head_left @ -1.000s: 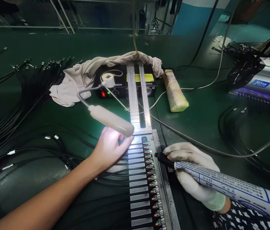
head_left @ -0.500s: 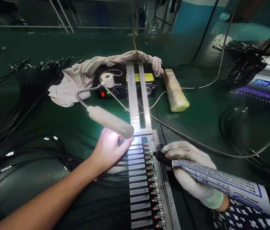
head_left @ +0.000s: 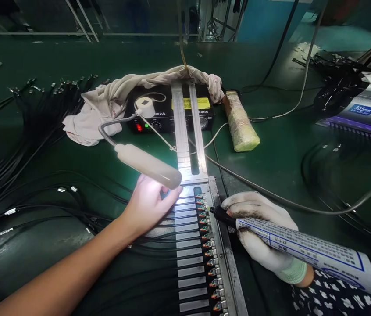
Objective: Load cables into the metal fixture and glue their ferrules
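Note:
A metal jig (head_left: 185, 237) runs down the middle, with black cables (head_left: 159, 239) laid across its slots and their small connectors (head_left: 209, 252) lined up along its right side. My bare left hand (head_left: 149, 204) is closed at the jig's upper left edge, thumb pressed on it; its other fingers are partly hidden by the lamp. My gloved right hand (head_left: 264, 232) grips a white glue tube (head_left: 304, 248) with blue print. The tube's black nozzle (head_left: 218, 212) points left, its tip at the connectors near the upper end of the row.
A gooseneck lamp (head_left: 149, 164) shines just over my left hand. Behind it stand a black control box (head_left: 162, 125), a twisted cloth (head_left: 103, 109) and a wrapped block (head_left: 241, 125). Cable bundles (head_left: 41, 109) lie left. A silver lamp unit (head_left: 366, 105) with violet light sits right.
The whole view has shifted slightly. Both hands keep nearly the same position on the jig and the tube; the nozzle tip stays by the upper connectors.

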A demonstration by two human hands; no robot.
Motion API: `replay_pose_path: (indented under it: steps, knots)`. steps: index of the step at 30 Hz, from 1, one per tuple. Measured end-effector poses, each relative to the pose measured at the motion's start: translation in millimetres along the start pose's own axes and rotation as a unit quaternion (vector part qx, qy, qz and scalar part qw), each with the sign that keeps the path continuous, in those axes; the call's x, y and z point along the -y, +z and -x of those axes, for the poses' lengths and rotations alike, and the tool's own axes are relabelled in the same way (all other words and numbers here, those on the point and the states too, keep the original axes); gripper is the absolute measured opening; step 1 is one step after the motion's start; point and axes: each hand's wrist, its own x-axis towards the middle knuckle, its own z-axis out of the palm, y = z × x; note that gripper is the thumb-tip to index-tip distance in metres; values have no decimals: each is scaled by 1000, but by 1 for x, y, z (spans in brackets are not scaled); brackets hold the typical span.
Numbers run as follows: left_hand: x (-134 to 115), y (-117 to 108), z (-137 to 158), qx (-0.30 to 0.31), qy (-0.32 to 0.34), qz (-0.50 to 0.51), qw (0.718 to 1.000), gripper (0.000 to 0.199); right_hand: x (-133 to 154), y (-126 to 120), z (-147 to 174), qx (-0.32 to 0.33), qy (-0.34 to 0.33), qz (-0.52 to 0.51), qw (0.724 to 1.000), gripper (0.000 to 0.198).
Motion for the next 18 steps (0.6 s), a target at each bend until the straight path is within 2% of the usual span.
replay_pose_path:
  steps: [18]
  knots:
    - [1, 0, -1, -1, 7, -6, 1000, 19, 1, -3, 1, 12, -10, 2, 1000, 24]
